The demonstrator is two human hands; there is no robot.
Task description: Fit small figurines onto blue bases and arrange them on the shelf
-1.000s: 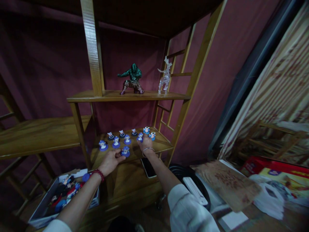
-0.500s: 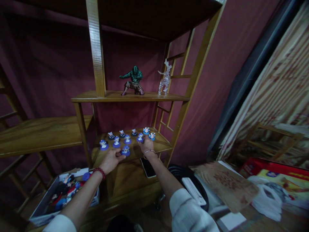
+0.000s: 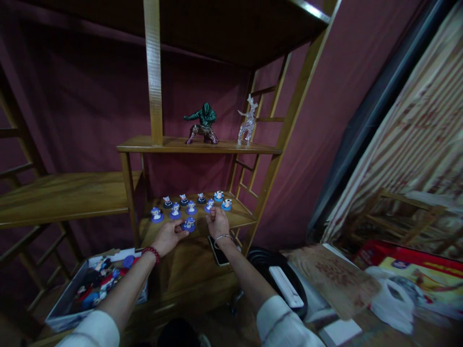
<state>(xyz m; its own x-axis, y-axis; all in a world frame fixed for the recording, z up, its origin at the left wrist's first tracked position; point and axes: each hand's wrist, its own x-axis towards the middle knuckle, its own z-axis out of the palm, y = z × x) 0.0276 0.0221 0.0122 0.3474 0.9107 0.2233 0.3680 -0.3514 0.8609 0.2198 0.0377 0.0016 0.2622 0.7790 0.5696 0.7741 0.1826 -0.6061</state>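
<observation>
My left hand (image 3: 169,237) is closed on a small figurine (image 3: 188,224) with a purple cap and purple round base, pinched by its edge at the front of the lower shelf. My right hand (image 3: 218,223) is closed, fingers curled down, just in front of another purple-capped figurine (image 3: 209,206). No object shows in its fingers, though the palm side is hidden. More purple figurines (image 3: 175,210) stand in a row to the left. Behind them are dark-based figurines (image 3: 183,199). Two blue-based figurines (image 3: 226,205) stand at the right.
A phone (image 3: 218,251) lies below my right hand. At lower left sits a box (image 3: 61,315) of jumbled figurines. The upper shelf (image 3: 170,146) bears a crouching green figure (image 3: 204,124) and a clear deer (image 3: 247,123). A wooden post (image 3: 266,195) bounds the right side.
My right hand has drawn slightly down from the purple-capped figurine, which now shows more fully. My left hand still holds its figurine in about the same place. The view has shifted a little.
</observation>
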